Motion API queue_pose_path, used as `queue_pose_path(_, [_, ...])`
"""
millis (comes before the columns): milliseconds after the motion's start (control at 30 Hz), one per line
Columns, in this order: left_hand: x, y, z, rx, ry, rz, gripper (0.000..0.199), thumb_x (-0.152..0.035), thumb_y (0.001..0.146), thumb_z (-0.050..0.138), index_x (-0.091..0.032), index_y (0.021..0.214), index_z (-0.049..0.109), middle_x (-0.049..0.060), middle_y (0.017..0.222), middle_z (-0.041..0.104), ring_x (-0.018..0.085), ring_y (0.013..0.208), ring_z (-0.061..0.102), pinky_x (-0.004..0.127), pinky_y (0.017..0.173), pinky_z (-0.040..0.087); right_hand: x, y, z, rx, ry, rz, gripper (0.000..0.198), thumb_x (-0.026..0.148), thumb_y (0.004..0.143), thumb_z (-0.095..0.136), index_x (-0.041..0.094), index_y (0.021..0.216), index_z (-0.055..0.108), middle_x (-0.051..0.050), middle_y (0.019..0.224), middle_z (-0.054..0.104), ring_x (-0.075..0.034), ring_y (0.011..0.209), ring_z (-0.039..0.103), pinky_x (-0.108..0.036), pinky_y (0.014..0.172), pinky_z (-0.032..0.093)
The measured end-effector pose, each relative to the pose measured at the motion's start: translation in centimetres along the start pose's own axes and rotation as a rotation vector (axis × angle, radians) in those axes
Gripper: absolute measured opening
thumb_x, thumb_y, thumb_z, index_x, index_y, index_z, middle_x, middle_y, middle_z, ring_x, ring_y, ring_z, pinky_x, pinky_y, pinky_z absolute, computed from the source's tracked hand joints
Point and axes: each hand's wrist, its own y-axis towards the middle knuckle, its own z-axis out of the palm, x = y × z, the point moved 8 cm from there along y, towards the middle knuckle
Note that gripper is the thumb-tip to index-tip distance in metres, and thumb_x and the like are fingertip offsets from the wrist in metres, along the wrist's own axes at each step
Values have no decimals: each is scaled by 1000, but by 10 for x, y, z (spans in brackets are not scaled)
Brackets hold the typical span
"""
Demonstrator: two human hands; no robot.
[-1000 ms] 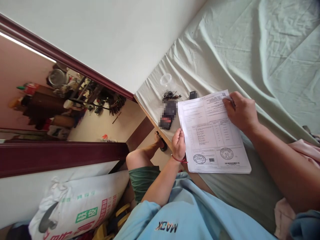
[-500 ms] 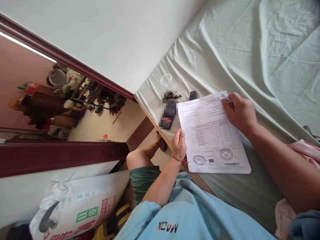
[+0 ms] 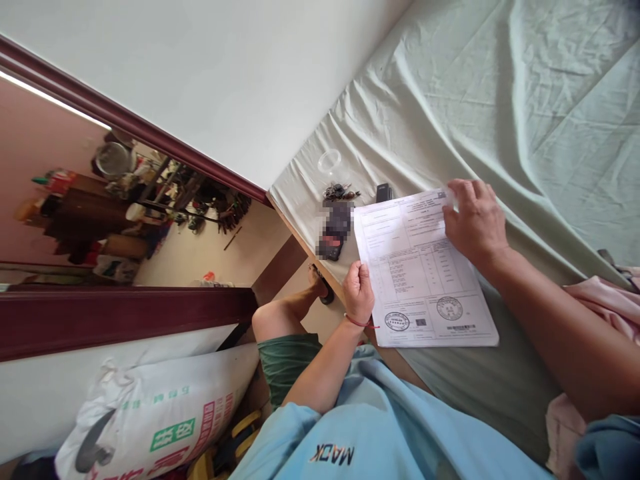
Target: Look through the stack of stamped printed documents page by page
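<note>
A stack of printed papers [image 3: 405, 267] with a table of text, two round stamps and a barcode lies tilted over the bed's edge. My left hand [image 3: 358, 292], a red string at its wrist, is closed on the left edge of the sheets, thumb on top. At the upper right corner, my right hand [image 3: 477, 220] has its fingers curled over the paper, with the thumb bent against the front sheet. The fingertips are partly blurred there. Beyond the stack's top edge sits a small black object [image 3: 383, 193].
On the green bed sheet [image 3: 465, 120] lie a partly pixelated dark phone-like object [image 3: 336, 230], a bunch of keys [image 3: 340, 191] and a clear round lid or cup [image 3: 329, 161]. Pink cloth [image 3: 605, 303] lies right. A white printed sack [image 3: 200, 393] stands lower left, by a doorway.
My right hand has shifted from gripping the right edge to the upper right corner, its fingers now extended further over it. My left hand keeps its hold.
</note>
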Motion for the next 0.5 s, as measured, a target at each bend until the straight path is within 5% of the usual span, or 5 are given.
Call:
queue_pose_path(200, [-13,-15,-1,-1,80,100,50,-64,106,41,-21,99,66,2,75,66,17,65,58,28,64,45,34,-5,-19,-180,174,-299,47,20,98,51,27,143,59,-16,141,63,-38,128,57,-62,104,49])
queue_pose_path(367, [-34,-29,6,91,121,237,47,-57,109,39,-21,107,70,4,76,69,17,65,62,28,64,48,65,-8,-34,-78,323,-411,47,22,102,48,33,147,59,-10,148,63,-35,136,56,-62,111,46])
queue_pose_path(500, [-44,-33,10,139,146,292,46,-51,110,38,-19,110,70,4,74,70,17,63,63,27,63,48,82,-12,-36,53,412,-517,39,22,104,48,28,139,65,-10,130,74,-33,136,57,-59,113,44])
